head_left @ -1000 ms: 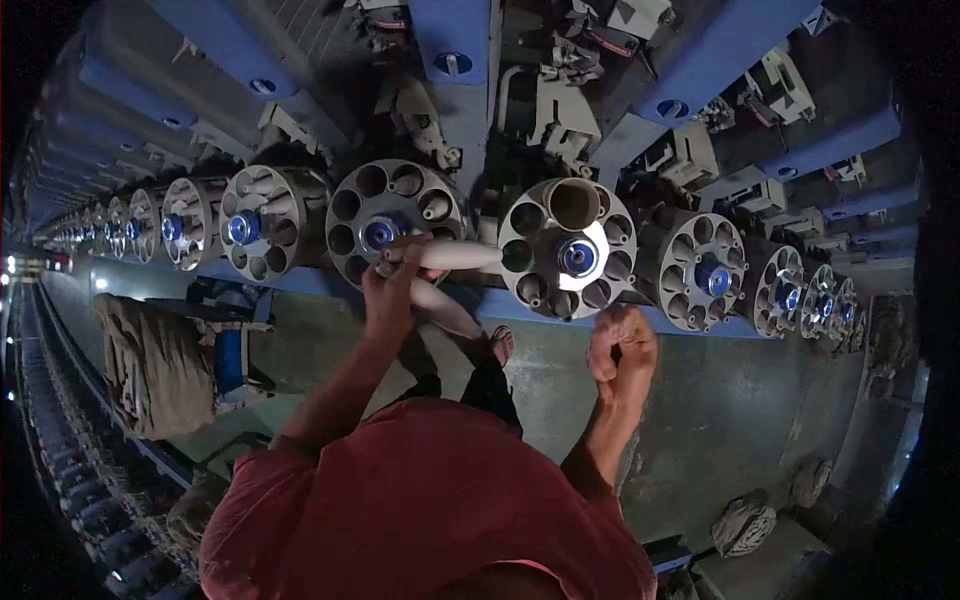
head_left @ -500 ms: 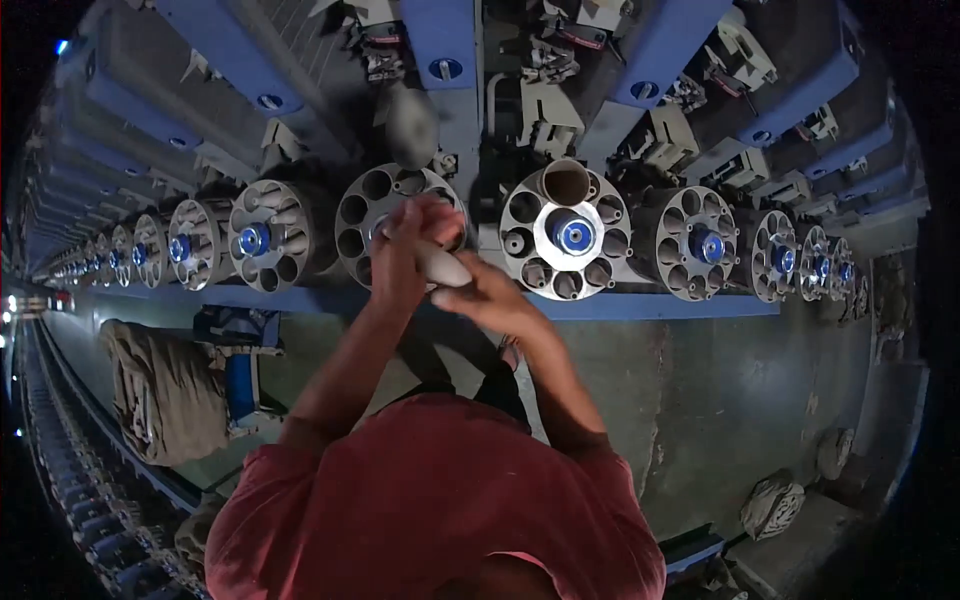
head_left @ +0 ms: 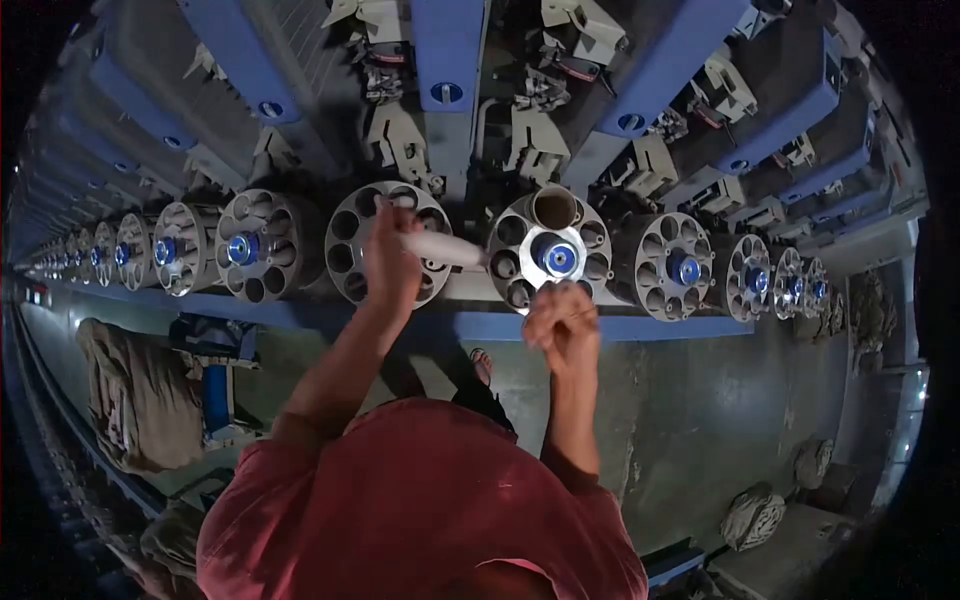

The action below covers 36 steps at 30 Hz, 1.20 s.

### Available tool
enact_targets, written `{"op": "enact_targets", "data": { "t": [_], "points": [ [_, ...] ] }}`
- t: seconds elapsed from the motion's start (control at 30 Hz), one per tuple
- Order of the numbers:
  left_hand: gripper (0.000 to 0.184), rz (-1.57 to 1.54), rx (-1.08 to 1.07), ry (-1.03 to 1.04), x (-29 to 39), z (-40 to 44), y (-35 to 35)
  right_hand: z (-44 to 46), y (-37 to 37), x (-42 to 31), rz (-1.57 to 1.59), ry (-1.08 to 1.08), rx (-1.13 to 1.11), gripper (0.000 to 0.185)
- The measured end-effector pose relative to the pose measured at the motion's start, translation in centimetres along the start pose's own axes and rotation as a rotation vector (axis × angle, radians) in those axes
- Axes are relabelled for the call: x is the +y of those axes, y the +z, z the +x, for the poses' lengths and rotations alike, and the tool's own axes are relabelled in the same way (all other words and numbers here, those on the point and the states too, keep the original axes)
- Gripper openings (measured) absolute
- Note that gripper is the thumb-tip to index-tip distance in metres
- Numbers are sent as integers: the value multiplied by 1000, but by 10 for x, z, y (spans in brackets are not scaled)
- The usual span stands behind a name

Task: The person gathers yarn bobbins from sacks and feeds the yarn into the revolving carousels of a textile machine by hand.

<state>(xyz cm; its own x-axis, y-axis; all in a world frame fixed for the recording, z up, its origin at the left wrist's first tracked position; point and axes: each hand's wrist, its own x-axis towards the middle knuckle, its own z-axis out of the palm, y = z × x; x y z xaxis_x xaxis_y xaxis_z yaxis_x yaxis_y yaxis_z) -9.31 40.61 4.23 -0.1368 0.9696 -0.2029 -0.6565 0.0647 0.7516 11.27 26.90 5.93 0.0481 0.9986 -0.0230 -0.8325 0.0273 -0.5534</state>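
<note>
My left hand [head_left: 393, 262] is closed around one end of a white yarn bobbin [head_left: 448, 249]. The bobbin lies nearly level, its narrow tip pointing right, in front of a round bobbin magazine [head_left: 345, 262] with dark round pockets. My right hand [head_left: 562, 318] is apart from the bobbin, its fingers pinched together just below a second magazine [head_left: 597, 262]. Whatever those fingers pinch, if anything, is too small to make out. The second magazine has a blue hub [head_left: 556, 257], several bobbins in its pockets and a wide brown tube [head_left: 553, 208] at its top.
More magazines [head_left: 684, 268] stand in a row to both sides. Behind them rise blue machine panels [head_left: 447, 50] and pale brackets [head_left: 398, 145]. A blue rail [head_left: 660, 328] runs along the front. A cloth-covered cart [head_left: 150, 390] stands on the floor at left, a sack [head_left: 753, 517] at lower right.
My right hand has left the bobbin and moved right and down. The bobbin has turned to point right in my left hand. A pale blurred object above the left magazine is gone. The view has shifted slightly.
</note>
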Motion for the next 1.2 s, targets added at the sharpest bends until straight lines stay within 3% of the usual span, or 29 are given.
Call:
{"op": "enact_targets", "data": {
  "t": [0.03, 0.07, 0.13, 0.17, 0.2, 0.23, 0.3, 0.33, 0.37, 0.4, 0.43, 0.57, 0.63, 0.7, 0.77, 0.87, 0.97, 1.1, 1.2],
  "points": [
    [35, 120, -45, 107, -13, 3, 11, -4, -1, 5, -96, 165, 14, 4],
    [36, 286, -78, 255, -34, 7, 22, -3, -7, 10, -358, 296, 29, 16],
    [27, 56, -58, -6, -83, 10, 45, 4, -36, 4, -495, 462, 48, 13],
    [22, 383, -222, 280, -101, 10, 47, 6, -48, -3, -624, 610, 69, 11],
    [17, 728, -371, 564, -115, 10, 45, 8, -58, -21, -912, 458, -62, 8],
    [13, 768, -425, 524, -123, 7, 43, 15, -66, -42, -1173, 284, -227, 8],
    [13, 703, -512, 640, -109, -10, 39, 31, -36, -91, -1785, 197, 1, 8],
    [14, 689, -554, 570, -104, -17, 25, 42, -45, -103, -2256, -80, 54, 7],
    [16, 742, -513, 541, -103, -28, 4, 55, -58, -115, -2552, -445, -114, 10],
    [23, 781, -471, 107, -110, -38, -24, 66, -61, -110, -2650, -738, -105, 20],
    [28, 770, -434, 282, -108, -45, -47, 81, -89, -105, -2742, -793, -60, 23],
    [31, 1032, -322, 146, -52, -66, -141, 115, -56, 13, -2376, -372, -358, 22],
    [34, 948, -19, 46, -23, -88, -181, 120, -19, 75, -2241, -316, -584, 21],
    [39, 908, 172, 180, -1, -105, -236, 114, 23, 135, -2153, -289, -777, 21],
    [41, 710, 451, -16, 45, -131, -272, 102, 61, 187, -2098, -283, -916, 21],
    [41, 455, 579, -1, 79, -164, -342, 72, 116, 272, -2051, -288, -1079, 21],
    [40, 395, 540, 16, 132, -209, -396, 39, 167, 348, -2048, -296, -1194, 21],
    [34, 431, 649, 13, 199, -253, -468, 12, 218, 407, -2085, -275, -1247, 21],
    [35, 549, 796, 296, 257, -279, -507, 6, 249, 435, -2085, -277, -1291, 21]
  ]
}}
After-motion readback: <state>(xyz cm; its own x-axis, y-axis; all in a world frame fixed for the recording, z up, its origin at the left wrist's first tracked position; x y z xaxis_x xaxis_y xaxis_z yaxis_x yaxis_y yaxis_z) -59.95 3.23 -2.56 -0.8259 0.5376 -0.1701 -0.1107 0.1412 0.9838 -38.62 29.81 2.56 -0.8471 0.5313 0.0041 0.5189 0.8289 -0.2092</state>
